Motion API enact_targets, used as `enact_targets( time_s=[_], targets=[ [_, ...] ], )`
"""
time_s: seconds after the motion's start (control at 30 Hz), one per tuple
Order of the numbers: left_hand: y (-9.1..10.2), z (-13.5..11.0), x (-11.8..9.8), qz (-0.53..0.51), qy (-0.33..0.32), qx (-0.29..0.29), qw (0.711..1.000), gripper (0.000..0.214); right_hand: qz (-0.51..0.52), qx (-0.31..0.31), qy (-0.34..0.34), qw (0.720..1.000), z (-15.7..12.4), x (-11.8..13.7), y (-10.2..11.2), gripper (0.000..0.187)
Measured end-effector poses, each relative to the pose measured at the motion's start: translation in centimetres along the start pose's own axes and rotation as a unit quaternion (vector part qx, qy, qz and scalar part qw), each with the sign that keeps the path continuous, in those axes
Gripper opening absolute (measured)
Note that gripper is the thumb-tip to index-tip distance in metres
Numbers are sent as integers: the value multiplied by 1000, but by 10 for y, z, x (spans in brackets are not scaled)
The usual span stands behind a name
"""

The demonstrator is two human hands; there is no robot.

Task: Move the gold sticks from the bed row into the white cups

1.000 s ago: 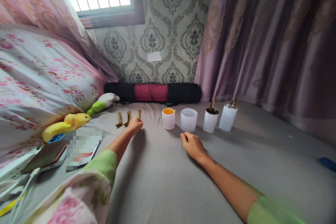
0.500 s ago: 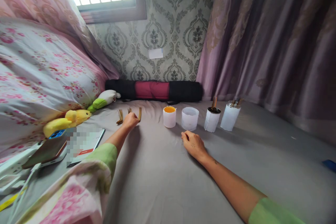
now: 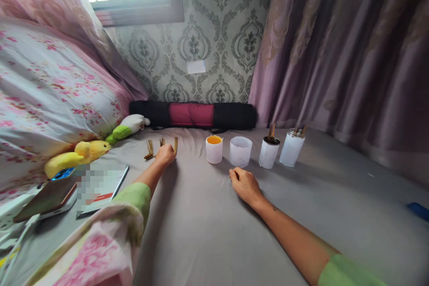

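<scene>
My left hand [image 3: 165,154] is closed among thin brown stick-like pieces on the grey sheet. One bundle of these sticks [image 3: 149,149] lies to its left, and another group [image 3: 175,144] shows just past its fingers on the right. A few more stick up behind the knuckles. The fingertips are hidden, so what they pinch cannot be made out. My right hand [image 3: 246,185] rests on the sheet with its fingers curled in and nothing visible in them. Just beyond it stands a translucent white tub [image 3: 240,153]; a white cup with an orange inside [image 3: 214,150] is to the tub's left.
Two white-wrapped cans, one dark inside [image 3: 268,153] and one tilted-looking [image 3: 291,148], stand at the right with sticks in them. A black and maroon roll [image 3: 192,115] lies along the wall. Plush toys [image 3: 92,151], a phone [image 3: 47,199] and a tablet-like device [image 3: 114,194] are at left.
The whole view has shifted slightly, so things sit a little further left. Both hands keep nearly the same places, the left still among the sticks.
</scene>
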State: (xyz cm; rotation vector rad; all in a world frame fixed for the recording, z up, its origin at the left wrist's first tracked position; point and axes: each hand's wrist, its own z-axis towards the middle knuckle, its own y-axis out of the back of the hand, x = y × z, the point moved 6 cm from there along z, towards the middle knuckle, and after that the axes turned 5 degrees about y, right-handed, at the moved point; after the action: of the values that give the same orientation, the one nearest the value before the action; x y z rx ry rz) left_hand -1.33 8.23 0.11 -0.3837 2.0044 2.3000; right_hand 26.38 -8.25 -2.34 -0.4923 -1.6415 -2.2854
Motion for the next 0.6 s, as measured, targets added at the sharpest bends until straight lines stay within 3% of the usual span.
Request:
enact_targets(
  time_s=[0.6],
  targets=[
    [-12, 11, 1, 18, -19, -9, 1000, 25, 1, 4, 6, 1000, 1, 1, -1, 37]
  ],
)
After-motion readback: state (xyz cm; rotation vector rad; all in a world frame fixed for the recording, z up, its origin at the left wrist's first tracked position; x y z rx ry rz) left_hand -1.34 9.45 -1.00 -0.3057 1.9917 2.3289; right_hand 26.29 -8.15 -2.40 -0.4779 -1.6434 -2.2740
